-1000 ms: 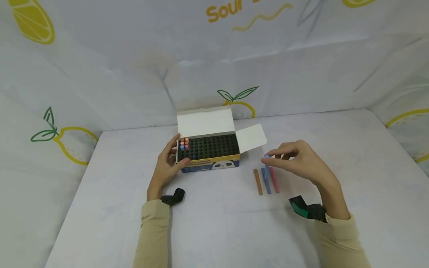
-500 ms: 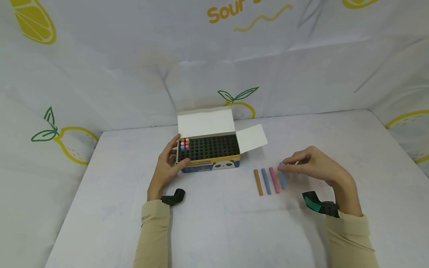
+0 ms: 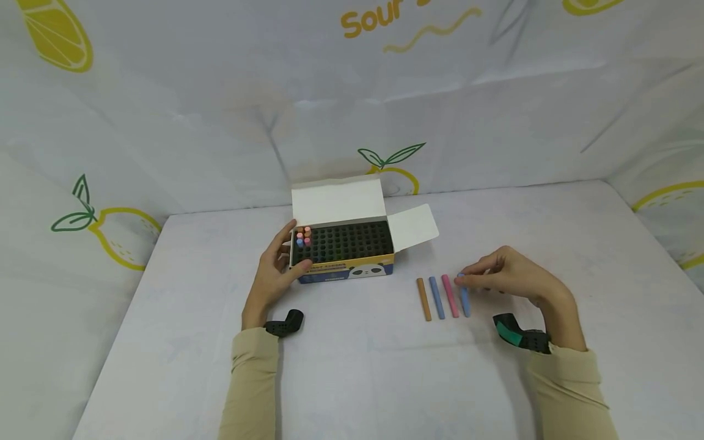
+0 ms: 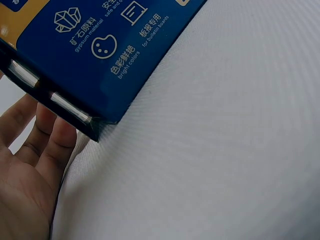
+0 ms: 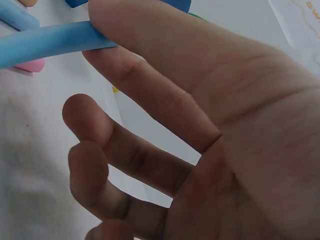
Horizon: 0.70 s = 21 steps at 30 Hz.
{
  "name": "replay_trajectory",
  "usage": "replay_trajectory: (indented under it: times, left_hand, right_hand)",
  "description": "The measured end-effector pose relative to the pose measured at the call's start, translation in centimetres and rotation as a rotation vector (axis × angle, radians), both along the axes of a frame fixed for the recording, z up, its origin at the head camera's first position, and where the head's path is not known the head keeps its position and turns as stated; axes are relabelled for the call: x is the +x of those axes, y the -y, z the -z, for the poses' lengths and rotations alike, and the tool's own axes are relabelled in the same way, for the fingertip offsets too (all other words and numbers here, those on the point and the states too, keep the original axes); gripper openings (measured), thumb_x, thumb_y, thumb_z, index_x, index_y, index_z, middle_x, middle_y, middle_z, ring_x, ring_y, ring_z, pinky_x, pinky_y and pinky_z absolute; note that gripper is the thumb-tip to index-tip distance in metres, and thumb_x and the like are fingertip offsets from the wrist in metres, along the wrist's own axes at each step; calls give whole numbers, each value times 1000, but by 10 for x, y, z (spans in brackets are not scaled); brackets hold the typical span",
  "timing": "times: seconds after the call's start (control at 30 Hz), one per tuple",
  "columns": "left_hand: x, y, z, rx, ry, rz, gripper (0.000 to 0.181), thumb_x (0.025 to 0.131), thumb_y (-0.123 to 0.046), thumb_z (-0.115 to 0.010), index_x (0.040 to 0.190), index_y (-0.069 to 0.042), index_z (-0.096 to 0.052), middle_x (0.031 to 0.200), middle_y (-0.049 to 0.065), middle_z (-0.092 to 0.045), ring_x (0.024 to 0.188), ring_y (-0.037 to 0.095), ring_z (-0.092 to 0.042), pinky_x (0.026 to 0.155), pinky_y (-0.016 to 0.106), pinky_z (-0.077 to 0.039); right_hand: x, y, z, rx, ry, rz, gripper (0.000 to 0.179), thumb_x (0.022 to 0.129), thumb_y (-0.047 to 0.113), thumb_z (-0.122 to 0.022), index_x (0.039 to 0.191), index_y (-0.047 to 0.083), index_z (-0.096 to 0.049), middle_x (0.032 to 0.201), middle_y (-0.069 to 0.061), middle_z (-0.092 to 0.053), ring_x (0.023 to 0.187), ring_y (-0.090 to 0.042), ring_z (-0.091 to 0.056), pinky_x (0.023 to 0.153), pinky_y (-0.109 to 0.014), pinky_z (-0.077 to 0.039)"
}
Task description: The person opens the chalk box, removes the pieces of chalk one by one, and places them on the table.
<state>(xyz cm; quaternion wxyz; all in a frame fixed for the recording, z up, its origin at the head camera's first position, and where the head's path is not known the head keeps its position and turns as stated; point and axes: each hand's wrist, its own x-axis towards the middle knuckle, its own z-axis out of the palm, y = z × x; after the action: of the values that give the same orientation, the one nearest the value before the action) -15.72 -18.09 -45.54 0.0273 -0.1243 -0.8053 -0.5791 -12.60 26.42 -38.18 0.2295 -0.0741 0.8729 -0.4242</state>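
Between thumb and index finger, my right hand [image 3: 511, 276] pinches the upper end of a light blue chalk stick [image 3: 465, 302], seen close in the right wrist view as a blue chalk stick [image 5: 55, 42]. To its left a pink chalk stick [image 3: 450, 296], another blue chalk stick [image 3: 437, 298] and a brown chalk stick [image 3: 423, 299] lie side by side. My left hand [image 3: 272, 266] grips the left end of a chalk box [image 3: 343, 271], thumb at the front, other fingers at the end. Several coloured chalks [image 3: 304, 236] stand upright in the box's black holed insert [image 3: 352, 239].
The box's white lid [image 3: 338, 203] stands raised at the back, and a white side flap [image 3: 414, 227] sticks out to the right. Behind the white table [image 3: 357, 366] hangs a white cloth [image 3: 220, 122] with lemon prints.
My right hand has moved right with the blue chalk, from above the row to its right end, then lowered slightly. The left hand and the box stay in place.
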Motion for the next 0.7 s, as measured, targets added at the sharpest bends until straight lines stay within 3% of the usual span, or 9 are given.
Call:
replay_trajectory:
  times: [0.23, 0.43, 0.7]
  left_hand:
    - [0, -1, -1, -2, -4, -3, 82, 87, -19, -77, 159, -31, -38, 143, 14, -49, 97, 22, -52, 82, 24, -46]
    - [0, -1, -2, 5, -3, 0, 82, 87, -19, -77, 159, -31, -38, 140, 14, -53, 98, 20, -53, 83, 23, -46]
    - [1, -1, -2, -2, -5, 1, 82, 87, -20, -77, 159, -30, -38, 142, 15, -51, 97, 21, -52, 82, 24, -45]
  right_hand:
    - [-1, 3, 5, 71, -56, 12, 36, 90, 34, -78, 115, 8, -79, 95, -3, -72, 77, -8, -46, 65, -25, -40]
    - [-2, 5, 8, 95, -55, 43, 36, 89, 36, -79, 114, 11, -80, 97, -2, -72, 81, -9, -48, 68, -24, -42]
    - [-6, 7, 16, 146, -109, 15, 34, 89, 34, -79, 111, 7, -81, 102, -4, -75, 85, -11, -49, 68, -25, -42]
